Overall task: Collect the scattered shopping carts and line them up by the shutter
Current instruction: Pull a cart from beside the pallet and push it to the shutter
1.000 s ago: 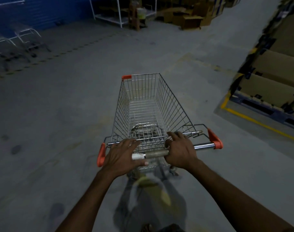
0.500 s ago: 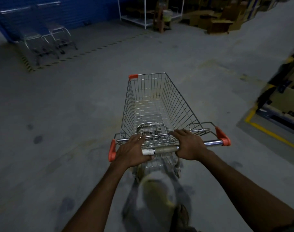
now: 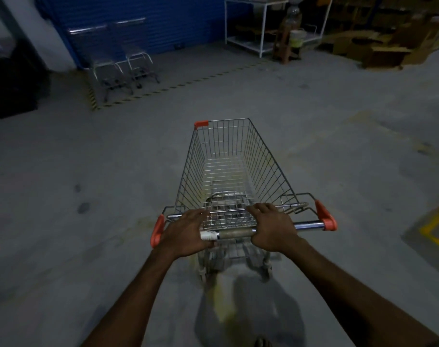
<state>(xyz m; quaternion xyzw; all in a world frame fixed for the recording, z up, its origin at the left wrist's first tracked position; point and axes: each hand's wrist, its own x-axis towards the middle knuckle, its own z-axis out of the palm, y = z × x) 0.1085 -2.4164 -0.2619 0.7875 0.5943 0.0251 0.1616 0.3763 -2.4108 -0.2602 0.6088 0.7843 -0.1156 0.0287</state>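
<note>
Left hand (image 3: pixel 186 231) and right hand (image 3: pixel 273 229) are gripping the handlebar (image 3: pixel 236 232) of the silver wire shopping cart (image 3: pixel 228 159), steering it toward the blue corrugated shutter (image 3: pixel 143 23), where two silver carts (image 3: pixel 123 66) are already waiting.

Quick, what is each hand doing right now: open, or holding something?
Left hand: closed round the cart handle, near its left end.
Right hand: closed round the same handle, right of the middle.

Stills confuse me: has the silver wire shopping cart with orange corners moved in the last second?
Yes. The silver wire shopping cart has rolled forward, closer to the blue shutter and parked carts.
</note>
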